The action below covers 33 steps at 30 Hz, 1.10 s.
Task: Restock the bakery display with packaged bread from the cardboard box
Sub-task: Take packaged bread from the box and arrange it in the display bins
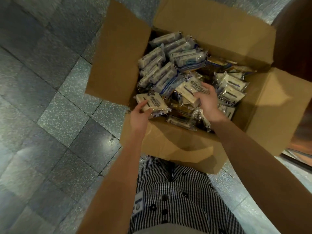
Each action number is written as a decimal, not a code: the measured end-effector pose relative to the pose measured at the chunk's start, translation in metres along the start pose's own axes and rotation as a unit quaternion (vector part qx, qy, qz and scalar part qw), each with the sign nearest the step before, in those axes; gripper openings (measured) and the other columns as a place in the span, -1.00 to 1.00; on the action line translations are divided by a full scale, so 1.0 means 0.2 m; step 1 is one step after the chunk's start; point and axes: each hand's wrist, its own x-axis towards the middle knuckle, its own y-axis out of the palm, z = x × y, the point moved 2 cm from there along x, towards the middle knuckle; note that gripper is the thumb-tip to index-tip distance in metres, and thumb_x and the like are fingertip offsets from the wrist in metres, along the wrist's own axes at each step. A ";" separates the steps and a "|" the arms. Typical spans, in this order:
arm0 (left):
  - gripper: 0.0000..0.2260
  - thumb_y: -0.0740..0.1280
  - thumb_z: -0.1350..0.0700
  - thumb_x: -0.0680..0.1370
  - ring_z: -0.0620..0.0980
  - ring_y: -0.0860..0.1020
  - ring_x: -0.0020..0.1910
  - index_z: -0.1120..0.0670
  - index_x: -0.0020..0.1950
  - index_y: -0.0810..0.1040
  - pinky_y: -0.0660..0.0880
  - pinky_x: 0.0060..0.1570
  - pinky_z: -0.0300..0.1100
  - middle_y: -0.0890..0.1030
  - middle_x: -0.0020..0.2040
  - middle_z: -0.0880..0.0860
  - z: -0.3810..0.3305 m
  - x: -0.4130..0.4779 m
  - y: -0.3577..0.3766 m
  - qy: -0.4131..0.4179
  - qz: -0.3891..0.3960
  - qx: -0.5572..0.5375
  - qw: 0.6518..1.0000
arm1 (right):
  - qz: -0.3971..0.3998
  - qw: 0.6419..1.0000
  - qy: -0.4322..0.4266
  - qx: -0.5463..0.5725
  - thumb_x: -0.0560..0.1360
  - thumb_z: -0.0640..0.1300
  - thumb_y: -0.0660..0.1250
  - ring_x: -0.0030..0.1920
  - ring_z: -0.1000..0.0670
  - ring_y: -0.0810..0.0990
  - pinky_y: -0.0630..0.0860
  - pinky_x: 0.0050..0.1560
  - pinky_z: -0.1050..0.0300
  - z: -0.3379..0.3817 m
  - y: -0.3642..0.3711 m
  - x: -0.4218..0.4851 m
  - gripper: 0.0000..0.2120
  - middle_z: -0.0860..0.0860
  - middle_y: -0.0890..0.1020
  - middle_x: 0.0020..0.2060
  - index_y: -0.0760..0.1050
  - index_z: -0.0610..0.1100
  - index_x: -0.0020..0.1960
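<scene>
Left hand (141, 114), right hand (209, 100) each grip bread packs (154, 101).

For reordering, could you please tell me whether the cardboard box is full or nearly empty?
Well stocked: packaged bread lies piled across the cardboard box, hiding its bottom.

1. A person is wearing a black-and-white striped garment (177, 200) dotted with dark flower shapes.
2. A white tag (138, 204) with a dark mark is showing on it.
3. The left hand (141, 118), right hand (208, 103) and forearms (118, 174) are going bare.
</scene>
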 end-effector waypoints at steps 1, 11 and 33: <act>-0.65 0.38 0.21 0.57 -0.09 0.63 0.06 -0.02 0.33 0.53 0.60 0.07 -0.18 0.63 0.18 -0.01 0.00 -0.02 0.00 0.003 -0.004 -0.008 1.000 | 0.007 1.000 -0.013 -0.012 0.51 -0.35 0.35 -0.56 0.13 0.48 0.45 -0.46 0.31 0.00 -0.02 -0.04 -0.48 -0.18 0.57 0.20 0.35 -0.10 0.42; -0.78 0.27 0.26 0.59 0.18 0.64 0.10 -0.04 0.11 0.48 0.62 0.04 0.10 0.61 0.12 0.10 0.10 -0.50 -0.12 0.094 -0.065 -0.205 0.972 | 0.136 0.966 -0.172 -0.138 0.51 -0.25 0.41 -0.31 -0.08 0.55 0.60 -0.20 0.19 0.20 -0.19 -0.51 -0.56 -0.08 0.57 0.13 0.43 0.06 0.32; -0.82 0.17 0.20 0.63 -0.06 0.49 -0.16 -0.03 0.14 0.47 0.46 -0.17 -0.12 0.54 -0.06 -0.08 1.22 -1.90 -0.68 0.097 -0.600 -0.356 0.710 | 0.462 0.800 -0.277 -0.265 0.48 -0.34 0.40 -0.11 -0.10 0.60 0.53 -0.29 0.23 -0.28 0.35 -1.78 -0.56 -0.08 0.59 0.14 0.44 -0.05 0.30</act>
